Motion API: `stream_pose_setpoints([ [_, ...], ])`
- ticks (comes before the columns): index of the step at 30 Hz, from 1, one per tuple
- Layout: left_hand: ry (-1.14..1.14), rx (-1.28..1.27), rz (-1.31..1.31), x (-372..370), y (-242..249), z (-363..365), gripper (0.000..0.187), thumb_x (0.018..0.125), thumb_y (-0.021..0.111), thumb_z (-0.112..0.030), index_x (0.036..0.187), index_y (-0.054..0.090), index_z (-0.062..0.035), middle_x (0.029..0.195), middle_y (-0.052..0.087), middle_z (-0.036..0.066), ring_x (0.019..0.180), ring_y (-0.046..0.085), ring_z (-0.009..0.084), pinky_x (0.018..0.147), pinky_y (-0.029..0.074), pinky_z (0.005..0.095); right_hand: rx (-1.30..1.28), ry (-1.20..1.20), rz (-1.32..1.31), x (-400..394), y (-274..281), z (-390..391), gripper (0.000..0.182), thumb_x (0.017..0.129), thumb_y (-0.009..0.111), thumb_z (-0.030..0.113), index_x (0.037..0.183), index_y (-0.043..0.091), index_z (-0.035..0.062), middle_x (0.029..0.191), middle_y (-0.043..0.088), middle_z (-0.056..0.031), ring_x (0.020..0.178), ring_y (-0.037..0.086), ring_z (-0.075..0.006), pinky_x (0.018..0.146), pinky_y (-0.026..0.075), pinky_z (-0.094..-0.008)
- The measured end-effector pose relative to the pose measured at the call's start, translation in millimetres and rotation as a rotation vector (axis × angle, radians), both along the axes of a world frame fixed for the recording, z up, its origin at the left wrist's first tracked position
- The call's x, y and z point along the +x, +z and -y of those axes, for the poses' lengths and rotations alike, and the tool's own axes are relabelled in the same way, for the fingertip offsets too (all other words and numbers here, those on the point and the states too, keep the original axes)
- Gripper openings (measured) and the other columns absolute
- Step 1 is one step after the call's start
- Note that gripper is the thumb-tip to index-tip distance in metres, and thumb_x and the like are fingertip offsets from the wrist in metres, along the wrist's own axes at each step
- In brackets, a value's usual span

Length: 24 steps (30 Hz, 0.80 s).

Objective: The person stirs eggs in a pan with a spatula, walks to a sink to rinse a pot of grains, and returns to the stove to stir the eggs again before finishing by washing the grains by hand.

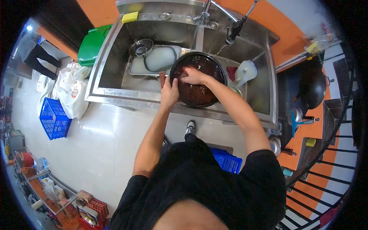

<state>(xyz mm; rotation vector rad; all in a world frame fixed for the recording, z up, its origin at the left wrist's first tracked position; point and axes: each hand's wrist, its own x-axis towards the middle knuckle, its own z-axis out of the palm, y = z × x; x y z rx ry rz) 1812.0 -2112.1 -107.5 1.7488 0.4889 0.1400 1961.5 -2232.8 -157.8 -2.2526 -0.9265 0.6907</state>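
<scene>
A large round dark pan [201,94] with a wet, brownish inside is tilted over the middle of the sink's front edge. My left hand [170,91] grips its left rim, beside a short wooden handle [162,78]. Inside the pan, my right hand [193,76] presses against the surface with its fingers curled. Whatever those fingers hold, if anything, is hidden. Left of the pan, a metal tray [136,69] with a whitish translucent item and a small metal strainer [141,49] lie in the left basin. A clear plastic jug [246,71] rests in the right basin.
The steel double sink [109,94] has a tap [205,16] and a hanging sprayer [232,35] behind. A yellow sponge [130,17] sits on its back ledge. Blue baskets [55,118] [227,160] stand on the floor. A green bin [94,46] is left; another person stands far left.
</scene>
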Motion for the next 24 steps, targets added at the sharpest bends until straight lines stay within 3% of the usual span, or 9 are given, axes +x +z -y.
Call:
stream_pose_setpoints([
  [6, 0.018, -0.074, -0.049, -0.8, 4.5, 4.2, 0.044, 0.094, 0.045, -0.025, 0.132, 0.039, -0.003, 0.124, 0.053, 0.019, 0.117, 0.049, 0.0297, 0.097, 0.036, 0.0346, -0.166, 0.215, -0.1, -28.6, 58.5, 1.4, 0.057, 0.072, 0.06, 0.03, 0.12, 0.049, 0.0016, 0.103, 0.062, -0.0218, 0.095, 0.059, -0.0314, 0.081, 0.046, -0.0399],
  [7, 0.057, 0.017, 0.046, 2.8, -11.2, 3.6, 0.039, 0.093, 0.046, -0.026, 0.126, 0.044, -0.0046, 0.113, 0.057, 0.022, 0.107, 0.053, 0.0363, 0.091, 0.04, 0.0398, -0.268, 0.263, -0.177, -33.2, 69.2, 1.5, 0.059, 0.071, 0.061, 0.031, 0.121, 0.048, 0.0022, 0.103, 0.062, -0.0221, 0.094, 0.059, -0.0308, 0.079, 0.047, -0.0401],
  [11, 0.092, 0.065, 0.128, 7.4, -29.2, 2.3, 0.035, 0.092, 0.046, -0.028, 0.12, 0.049, -0.0065, 0.104, 0.06, 0.024, 0.101, 0.055, 0.0426, 0.086, 0.042, 0.0452, -0.477, 0.495, -0.174, -21.4, 27.5, 5.3, 0.049, 0.063, 0.066, 0.028, 0.101, 0.061, -0.0035, 0.089, 0.065, -0.0191, 0.08, 0.062, -0.0269, 0.072, 0.048, -0.0385],
  [12, 0.091, 0.064, 0.127, 7.0, -27.5, 1.1, 0.035, 0.092, 0.046, -0.028, 0.12, 0.049, -0.0065, 0.104, 0.06, 0.024, 0.101, 0.055, 0.0426, 0.086, 0.042, 0.0452, -0.443, 0.432, -0.164, -41.8, 67.0, 5.7, 0.039, 0.061, 0.065, 0.024, 0.086, 0.064, -0.0062, 0.081, 0.065, -0.0198, 0.076, 0.062, -0.028, 0.069, 0.047, -0.0389],
  [14, 0.009, -0.001, 0.036, 6.2, -21.5, -1.3, 0.042, 0.095, 0.046, -0.023, 0.131, 0.04, -0.002, 0.123, 0.053, 0.016, 0.113, 0.05, 0.0259, 0.097, 0.036, 0.0331, -0.54, 0.472, -0.096, -45.1, 57.5, 5.1, 0.037, 0.061, 0.065, 0.021, 0.085, 0.064, -0.0065, 0.081, 0.065, -0.0209, 0.076, 0.062, -0.0297, 0.068, 0.047, -0.0397],
  [18, 0.015, -0.042, 0.047, 9.7, -38.5, -2.2, 0.039, 0.095, 0.045, -0.022, 0.128, 0.042, -0.0017, 0.12, 0.054, 0.015, 0.112, 0.05, 0.0253, 0.096, 0.036, 0.0335, -0.658, 0.614, 0.155, -51.7, 28.4, 8.4, 0.028, 0.062, 0.064, 0.014, 0.082, 0.066, -0.005, 0.084, 0.063, -0.0234, 0.08, 0.062, -0.0346, 0.068, 0.048, -0.0407],
  [19, 0.022, 0.003, 0.09, 9.6, -41.0, -2.2, 0.038, 0.094, 0.044, -0.026, 0.126, 0.044, -0.0043, 0.114, 0.057, 0.019, 0.108, 0.052, 0.0335, 0.092, 0.038, 0.0392, -0.682, 0.637, 0.234, -56.2, 31.0, 6.4, 0.025, 0.063, 0.063, 0.012, 0.081, 0.067, -0.0041, 0.086, 0.064, -0.0231, 0.081, 0.062, -0.035, 0.069, 0.048, -0.0408],
  [20, 0.028, 0.047, 0.134, 10.1, -43.5, -1.8, 0.038, 0.093, 0.043, -0.029, 0.124, 0.045, -0.0069, 0.108, 0.059, 0.024, 0.104, 0.054, 0.0417, 0.088, 0.041, 0.0449, -0.656, 0.543, 0.242, -58.2, 35.3, 8.1, 0.024, 0.069, 0.061, 0.013, 0.088, 0.067, -0.0011, 0.092, 0.064, -0.0214, 0.088, 0.062, -0.0334, 0.073, 0.049, -0.0398],
  [24, 0.031, 0.065, 0.122, 9.3, -38.2, -1.4, 0.038, 0.093, 0.044, -0.029, 0.123, 0.046, -0.0066, 0.108, 0.059, 0.023, 0.104, 0.054, 0.0413, 0.088, 0.041, 0.0446, -0.585, 0.424, 0.242, -52.6, 12.4, 6.7, 0.03, 0.077, 0.057, 0.017, 0.101, 0.065, 0.0016, 0.103, 0.063, -0.0189, 0.096, 0.061, -0.0316, 0.082, 0.047, -0.0394],
])
